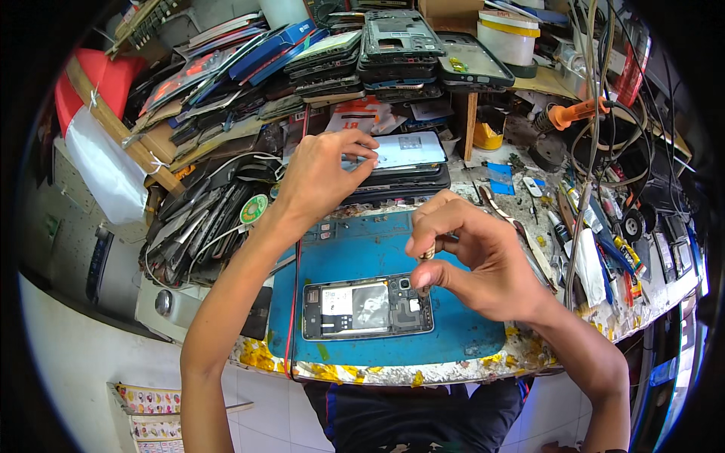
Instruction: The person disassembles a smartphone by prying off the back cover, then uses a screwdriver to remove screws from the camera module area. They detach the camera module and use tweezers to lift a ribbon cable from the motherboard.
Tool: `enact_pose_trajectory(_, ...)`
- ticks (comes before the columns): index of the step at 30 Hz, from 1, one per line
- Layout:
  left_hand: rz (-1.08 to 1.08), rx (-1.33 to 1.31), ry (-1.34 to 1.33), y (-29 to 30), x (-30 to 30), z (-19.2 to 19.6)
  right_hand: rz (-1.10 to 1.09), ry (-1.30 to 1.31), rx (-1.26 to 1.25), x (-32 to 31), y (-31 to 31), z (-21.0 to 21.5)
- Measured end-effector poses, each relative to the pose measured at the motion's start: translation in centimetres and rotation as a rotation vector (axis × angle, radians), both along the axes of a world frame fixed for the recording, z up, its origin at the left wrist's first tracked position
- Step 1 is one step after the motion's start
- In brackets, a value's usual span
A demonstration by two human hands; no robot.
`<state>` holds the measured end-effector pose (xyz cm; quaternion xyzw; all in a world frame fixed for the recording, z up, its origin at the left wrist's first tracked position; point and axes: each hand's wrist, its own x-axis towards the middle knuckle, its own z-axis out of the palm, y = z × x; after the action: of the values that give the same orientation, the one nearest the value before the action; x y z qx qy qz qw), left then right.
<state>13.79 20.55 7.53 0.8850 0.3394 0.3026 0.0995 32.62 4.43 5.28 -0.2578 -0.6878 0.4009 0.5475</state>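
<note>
An opened smartphone [370, 308] lies on the blue work mat [472, 332], its battery and inner parts showing. Over its camera end, my right hand [476, 260] pinches a small screwdriver [430, 254] with a ridged, brass-coloured grip; fingers cover most of it. Farther back, my left hand [325, 170] reaches over a pale blue phone back [415, 149] on top of a stack of phones. Its thumb and fingertips come together in a pinch. Whatever sits between them, if anything, is too small to make out.
Piles of phone frames [396, 45] rise at the back. Tangled cables and flat parts [200, 211] heap up on the left. To the right are an orange-handled soldering iron [578, 113], hanging cables, glue tubes [627, 257] and tweezers [532, 253]. A red-and-black wire [294, 302] crosses the mat.
</note>
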Motion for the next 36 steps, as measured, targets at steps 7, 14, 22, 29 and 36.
enact_pose_trajectory(7,0.026,0.003,-0.030,-0.3,-0.2,0.8,0.042,-0.134,0.080,0.5,0.4,0.3)
enact_pose_trajectory(14,-0.020,0.012,-0.108,-0.6,-1.1,0.4,0.098,-0.013,-0.120,0.6,0.3,0.6)
enact_pose_trajectory(22,-0.463,-0.674,-0.198,-5.7,-3.7,-0.7,0.136,0.042,-0.138,0.8,0.7,0.4)
enact_pose_trajectory(29,-0.714,-1.042,-0.272,-8.8,-3.2,-3.2,0.114,-0.071,0.084,0.9,0.9,0.0)
enact_pose_trajectory(36,-0.563,-0.933,-0.361,-9.3,-1.7,-3.0,0.017,-0.288,0.355,0.8,1.5,-0.1)
